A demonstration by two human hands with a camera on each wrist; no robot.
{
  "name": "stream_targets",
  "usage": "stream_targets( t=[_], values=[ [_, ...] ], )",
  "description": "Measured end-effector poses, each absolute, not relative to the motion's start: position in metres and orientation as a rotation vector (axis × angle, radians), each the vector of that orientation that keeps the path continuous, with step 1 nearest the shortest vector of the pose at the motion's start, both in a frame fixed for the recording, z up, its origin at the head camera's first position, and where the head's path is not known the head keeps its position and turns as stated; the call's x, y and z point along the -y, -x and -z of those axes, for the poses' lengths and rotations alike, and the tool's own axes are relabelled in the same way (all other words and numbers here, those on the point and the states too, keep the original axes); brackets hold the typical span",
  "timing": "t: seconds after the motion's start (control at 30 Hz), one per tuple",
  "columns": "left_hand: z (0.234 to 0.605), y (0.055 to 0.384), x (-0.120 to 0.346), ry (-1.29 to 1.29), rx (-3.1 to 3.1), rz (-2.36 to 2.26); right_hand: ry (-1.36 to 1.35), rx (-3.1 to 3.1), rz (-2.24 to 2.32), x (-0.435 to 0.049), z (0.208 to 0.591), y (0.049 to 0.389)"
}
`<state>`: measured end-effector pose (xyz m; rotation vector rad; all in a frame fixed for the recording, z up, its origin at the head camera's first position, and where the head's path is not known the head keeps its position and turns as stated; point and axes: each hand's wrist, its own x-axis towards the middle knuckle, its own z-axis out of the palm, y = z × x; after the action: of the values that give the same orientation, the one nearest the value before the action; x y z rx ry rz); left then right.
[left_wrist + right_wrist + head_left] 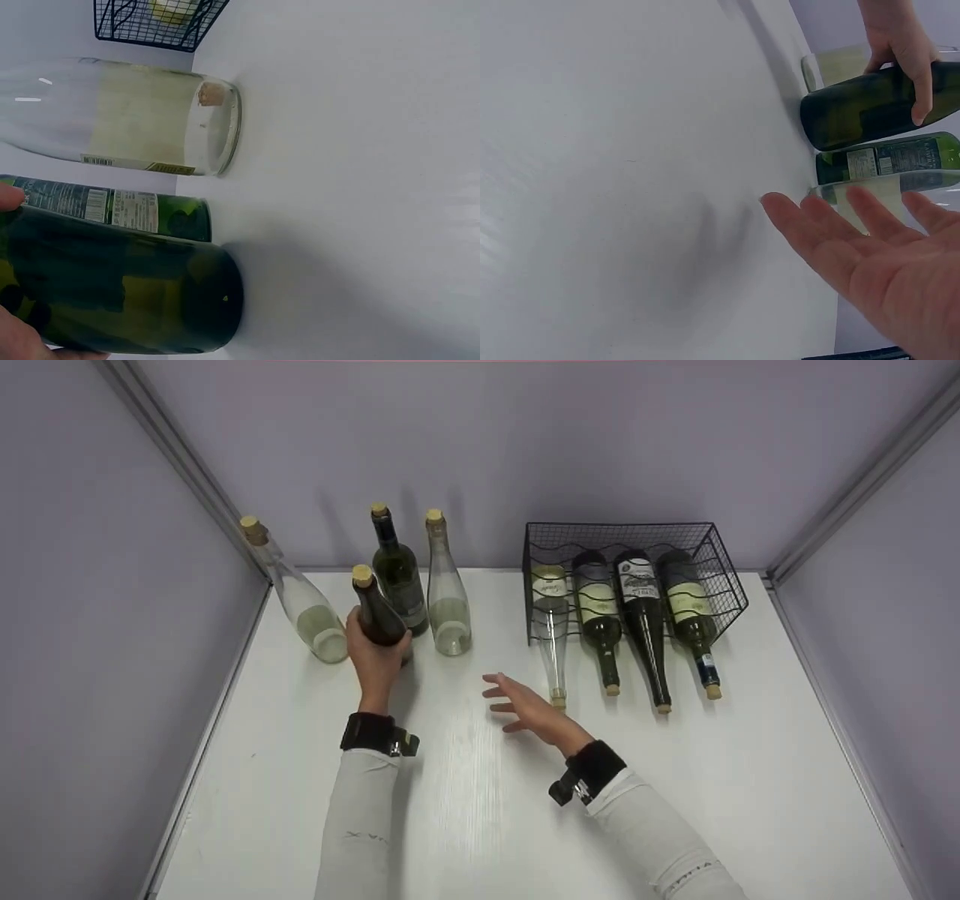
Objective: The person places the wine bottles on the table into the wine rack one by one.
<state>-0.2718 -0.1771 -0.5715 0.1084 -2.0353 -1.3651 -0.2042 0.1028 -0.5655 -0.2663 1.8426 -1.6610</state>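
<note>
My left hand (374,658) grips a dark green wine bottle (379,615) round its body; a cork tops its neck. In the left wrist view the base of this bottle (172,292) is at or just over the white table; I cannot tell whether it touches. Right behind it stands another green wine bottle (400,577) with a label. A clear bottle (449,600) is to its right, and another clear bottle (307,607) to its left. My right hand (534,709) hovers over the table with fingers spread, holding nothing, left of the rack's bottle necks.
A black wire rack (619,523) stands at the back right. In it lie a clear bottle (553,630) and dark bottles (643,622), necks toward me and past the rack's front. Grey walls (480,450) enclose the white table (465,810) at the back and sides.
</note>
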Motion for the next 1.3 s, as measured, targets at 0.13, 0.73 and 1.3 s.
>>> stream_targets(
  t=[0.13,0.73,1.3],
  values=[
    [0.573,0.266,0.173,-0.117,2.056,1.351,0.237,-1.751,1.706,-0.104,0.557,0.206],
    [0.583,0.241,0.146,0.232,2.112,0.978,0.197,-1.482,1.824,-0.104,0.526,0.211],
    [0.592,0.229,0.133,0.458,2.151,0.680,0.326,-1.358,1.780,-0.124,0.510,0.221]
  ],
)
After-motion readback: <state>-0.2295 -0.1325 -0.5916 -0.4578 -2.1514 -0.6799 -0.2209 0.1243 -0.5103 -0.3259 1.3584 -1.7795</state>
